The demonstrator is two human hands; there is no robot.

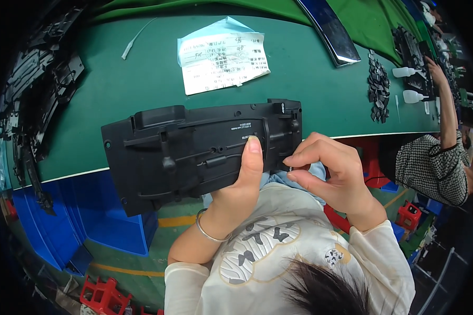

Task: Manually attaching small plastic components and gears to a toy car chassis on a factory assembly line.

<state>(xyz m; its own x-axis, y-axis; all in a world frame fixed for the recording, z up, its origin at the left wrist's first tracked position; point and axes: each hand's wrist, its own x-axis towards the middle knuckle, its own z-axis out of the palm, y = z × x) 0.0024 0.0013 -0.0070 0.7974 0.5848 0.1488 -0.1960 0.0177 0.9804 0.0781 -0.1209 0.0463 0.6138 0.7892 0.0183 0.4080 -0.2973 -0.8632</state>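
A long black plastic panel (194,170) with ribs, clips and raised mounts is tilted in front of me, over the near edge of the table. My left hand (240,184) grips its lower edge, thumb flat on the face and the other fingers hidden behind. At the panel's right end, my right hand (333,165) has thumb and forefinger brought close together in a pinch beside the lower corner. Whatever lies between those fingertips is too small to make out. A printed paper sheet (223,60) lies on the table beyond the panel.
Black plastic parts (42,100) are heaped at the left of the green table (142,68). A pile of small black pieces (378,86) and white bottles (412,96) lie at right, near another person's arm (446,110). Blue bins (115,223) stand below, with a red stool (104,296).
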